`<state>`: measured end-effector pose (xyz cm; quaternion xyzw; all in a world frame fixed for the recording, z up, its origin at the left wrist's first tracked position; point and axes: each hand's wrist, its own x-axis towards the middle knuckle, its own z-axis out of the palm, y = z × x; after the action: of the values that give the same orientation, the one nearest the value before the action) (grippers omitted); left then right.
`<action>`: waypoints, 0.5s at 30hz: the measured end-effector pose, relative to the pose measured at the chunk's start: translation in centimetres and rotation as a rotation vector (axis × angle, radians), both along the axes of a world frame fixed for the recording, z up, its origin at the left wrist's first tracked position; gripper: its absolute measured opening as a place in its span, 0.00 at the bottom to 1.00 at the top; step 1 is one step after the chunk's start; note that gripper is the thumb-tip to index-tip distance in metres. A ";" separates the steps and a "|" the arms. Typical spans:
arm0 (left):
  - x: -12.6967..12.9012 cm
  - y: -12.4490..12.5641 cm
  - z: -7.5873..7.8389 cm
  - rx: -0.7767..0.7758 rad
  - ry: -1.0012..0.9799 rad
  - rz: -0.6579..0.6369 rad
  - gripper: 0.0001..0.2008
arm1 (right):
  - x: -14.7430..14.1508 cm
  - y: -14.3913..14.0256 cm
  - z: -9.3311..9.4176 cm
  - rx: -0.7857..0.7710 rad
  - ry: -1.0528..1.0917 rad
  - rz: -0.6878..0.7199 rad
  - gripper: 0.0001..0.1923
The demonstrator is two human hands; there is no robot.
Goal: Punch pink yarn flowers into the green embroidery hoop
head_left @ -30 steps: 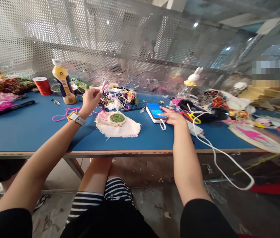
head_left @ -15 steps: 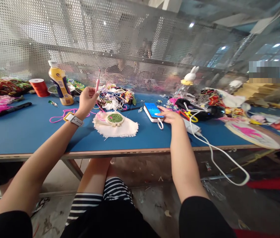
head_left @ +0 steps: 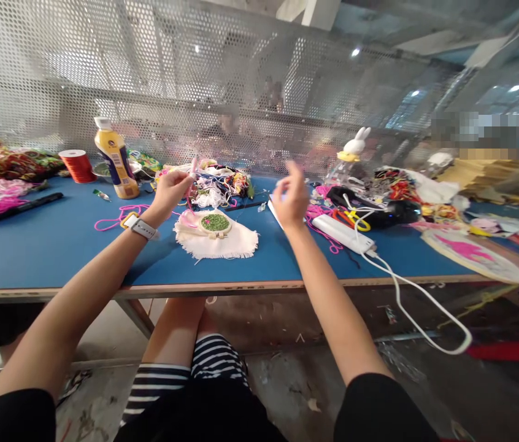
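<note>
Near the table's front edge, the frayed white cloth looks soft and light; its small, round, pale hoop seems stiff enough to hold by the rim. Beyond, the left hand pinches a slim pink tool; whether the loosely curled right hand holds anything, I cannot tell. Towards the back edge, the yellow plastic bottle's dark label is unreadable.

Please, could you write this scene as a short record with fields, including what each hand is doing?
Left hand: holds a slim pink tool, blurred
Right hand: index finger extended; no held thing visible
Worksurface: blue tabletop
Workpiece: frayed white cloth with a small round hoop framing green stitching
Behind the workpiece: tangled mixed threads
Left of the left hand: upright bottle, red spool
Right of the right hand: white oblong device, white cable
</note>
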<state>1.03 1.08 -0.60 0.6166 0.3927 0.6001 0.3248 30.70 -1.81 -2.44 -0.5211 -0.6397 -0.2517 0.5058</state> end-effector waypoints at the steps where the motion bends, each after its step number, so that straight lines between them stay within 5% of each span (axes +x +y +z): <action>1: 0.3 -0.4 0.0 -0.013 0.030 -0.053 0.05 | -2.4 -0.1 0.1 -0.055 -0.230 0.065 0.25; 4: 1.1 -1.3 -0.1 -0.048 0.105 -0.210 0.07 | -9.0 0.4 0.6 -0.177 -0.652 0.157 0.26; 7: 1.2 -1.4 -0.4 -0.104 0.144 -0.270 0.12 | -12.6 1.9 1.0 -0.229 -0.667 0.152 0.20; 11: 0.2 -0.5 -0.5 -0.267 0.123 -0.337 0.24 | -11.8 4.0 0.5 -0.255 -0.386 0.122 0.15; 15: -1.0 0.1 -0.3 -0.472 0.209 -0.601 0.34 | -8.6 4.8 -0.6 -0.183 0.005 0.212 0.07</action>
<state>0.05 1.21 -0.91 0.6702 0.3529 0.3054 0.5771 22.09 2.98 -3.02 -0.4952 -0.7102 -0.1362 0.4815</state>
